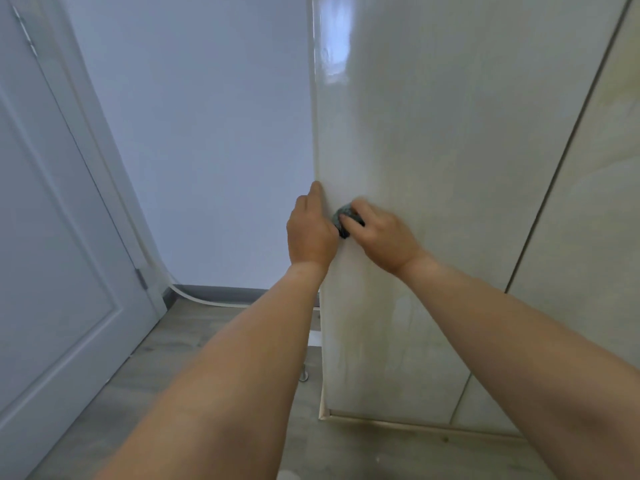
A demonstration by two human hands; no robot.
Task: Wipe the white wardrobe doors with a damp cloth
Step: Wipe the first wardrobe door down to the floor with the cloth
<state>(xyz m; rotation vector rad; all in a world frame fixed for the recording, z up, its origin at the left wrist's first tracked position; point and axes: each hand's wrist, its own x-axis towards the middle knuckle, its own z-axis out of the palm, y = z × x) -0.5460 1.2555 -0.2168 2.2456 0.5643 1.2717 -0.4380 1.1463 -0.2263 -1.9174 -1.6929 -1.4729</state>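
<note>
A: Starting at nine o'clock?
B: Panelled room door, shut, hinge low on its frame. Pale wall next, grey skirting along its foot, wood-look floor below.

A: Left hand?
B: Wrapped over the wardrobe door's left edge, thumb up along the front, fingers curled behind and hidden.

A: Cloth?
B: Small, dark grey-green, bunched against the door face at centre frame, at three o'clock from the left hand, just beside it.

A: Right hand?
B: Pressed on the cloth, fingers curled round it, only its left end peeking out.

A: Further right?
B: Second cream wardrobe panel beyond a dark seam.
</note>
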